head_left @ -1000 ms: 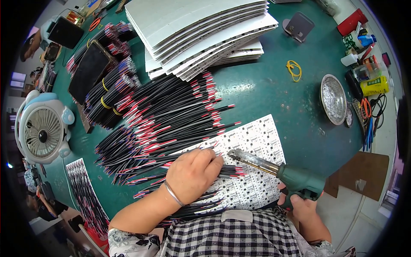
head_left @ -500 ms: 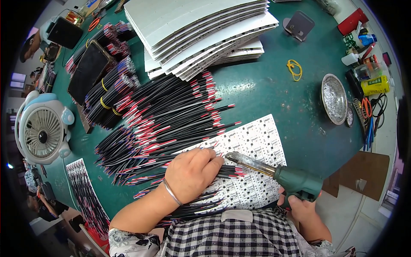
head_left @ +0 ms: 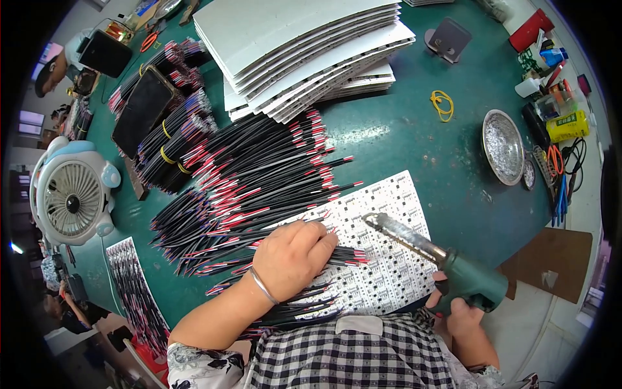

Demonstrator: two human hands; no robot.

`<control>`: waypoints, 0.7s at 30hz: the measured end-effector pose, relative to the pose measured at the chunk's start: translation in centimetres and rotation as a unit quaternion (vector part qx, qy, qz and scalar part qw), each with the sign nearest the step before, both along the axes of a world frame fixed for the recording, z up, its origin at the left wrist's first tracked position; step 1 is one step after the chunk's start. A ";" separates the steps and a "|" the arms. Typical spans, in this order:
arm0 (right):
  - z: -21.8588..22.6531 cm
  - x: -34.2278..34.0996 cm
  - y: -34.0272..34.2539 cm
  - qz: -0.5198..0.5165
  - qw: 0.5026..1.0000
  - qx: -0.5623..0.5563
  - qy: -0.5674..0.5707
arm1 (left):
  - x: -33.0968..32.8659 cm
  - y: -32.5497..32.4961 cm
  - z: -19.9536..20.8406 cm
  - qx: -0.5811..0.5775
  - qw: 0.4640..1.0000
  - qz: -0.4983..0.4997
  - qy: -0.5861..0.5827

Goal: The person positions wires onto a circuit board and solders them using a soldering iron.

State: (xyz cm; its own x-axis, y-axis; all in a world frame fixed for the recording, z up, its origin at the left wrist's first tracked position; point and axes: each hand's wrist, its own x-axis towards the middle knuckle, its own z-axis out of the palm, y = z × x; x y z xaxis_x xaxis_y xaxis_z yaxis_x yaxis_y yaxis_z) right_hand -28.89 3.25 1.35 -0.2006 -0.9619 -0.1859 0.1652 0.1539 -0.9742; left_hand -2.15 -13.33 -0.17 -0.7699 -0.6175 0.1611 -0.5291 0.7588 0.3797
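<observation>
My left hand [head_left: 293,254] rests over a white circuit board sheet [head_left: 389,272], its fingers closed on a thin wire [head_left: 334,230] whose red end pokes out at the fingertips. The rest of that wire is covered by the hand. In my right hand [head_left: 457,310] is the handle of a green soldering gun [head_left: 468,280]. Its metal barrel points up and left, the tip over the board and apart from the left fingers. Many black wires [head_left: 259,175] with red and white ends lie across the board's left part and on the table beyond.
White board sheets [head_left: 304,45] are stacked at the back. A phone [head_left: 148,104] lies on bundled wires. A fan [head_left: 72,194] stands at the left, near a wired sheet [head_left: 136,292]. At the right are a metal bowl [head_left: 503,149], a yellow band [head_left: 442,106] and a yellow bottle [head_left: 567,126].
The soldering gun in my right hand has moved right, its tip drawing away from the left fingers. My left hand has stayed nearly in place. The view has shifted slightly.
</observation>
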 end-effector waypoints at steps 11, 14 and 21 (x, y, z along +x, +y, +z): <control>0.4 3.6 -3.7 -0.011 0.998 -0.047 0.039 | -0.1 3.0 3.9 -0.047 0.998 -0.046 0.015; 0.5 5.2 -5.1 0.030 0.991 -0.128 -0.033 | -0.7 4.6 6.0 0.026 0.998 -0.038 -0.036; -0.3 3.2 -1.4 0.025 0.997 -0.077 0.017 | -0.3 4.4 2.4 -0.054 0.997 0.059 -0.008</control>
State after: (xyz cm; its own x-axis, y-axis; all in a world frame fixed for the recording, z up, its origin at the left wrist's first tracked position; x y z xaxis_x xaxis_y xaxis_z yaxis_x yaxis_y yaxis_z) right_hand -25.68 1.81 1.07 -0.1550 -0.9875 -0.0290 0.1278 0.0091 -0.9918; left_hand -2.41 -8.94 2.20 -0.6962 -0.6834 0.2197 -0.6220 0.7271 0.2905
